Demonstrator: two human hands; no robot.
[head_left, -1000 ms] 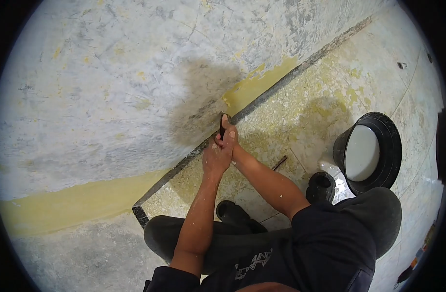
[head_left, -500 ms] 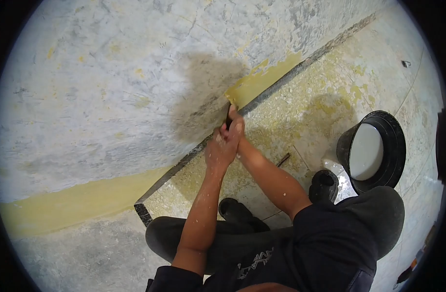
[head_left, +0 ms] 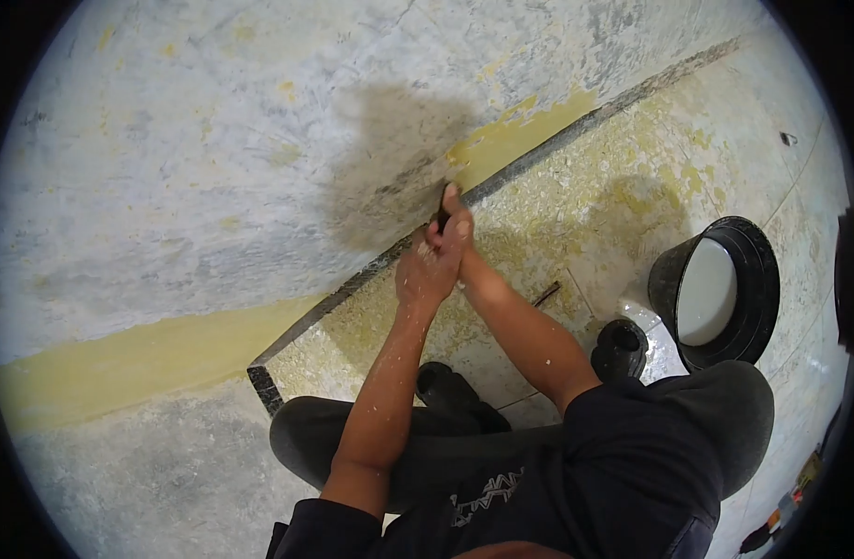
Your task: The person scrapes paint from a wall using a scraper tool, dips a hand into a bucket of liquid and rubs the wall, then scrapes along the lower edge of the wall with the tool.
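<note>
Both my hands are pressed together low on the wall, just above the dark border strip (head_left: pixel 529 170). My right hand (head_left: pixel 457 225) is closed on a dark, narrow scraper (head_left: pixel 443 207), one finger stretched along it towards the wall. My left hand (head_left: pixel 427 270) is closed just below, against the right hand, apparently round the scraper's lower end; fingers and handle partly hide each other. Pale specks cover my hands and forearms. Beyond the scraper's tip, a band of yellow paint (head_left: pixel 529 133) with a ragged edge runs along the wall's foot.
A black bucket (head_left: pixel 658 284) of whitish liquid stands right of my feet. Yellow flakes litter the floor (head_left: pixel 557 219), where a thin dark stick-like thing (head_left: pixel 546 294) lies. Another yellow band (head_left: pixel 148 359) crosses the wall at left. My dark shoes (head_left: pixel 621 349) are close by.
My hands and the scraper have shifted slightly back from the ragged yellow edge, still clasped together. The whole view has tilted a little; the bucket stays where it was.
</note>
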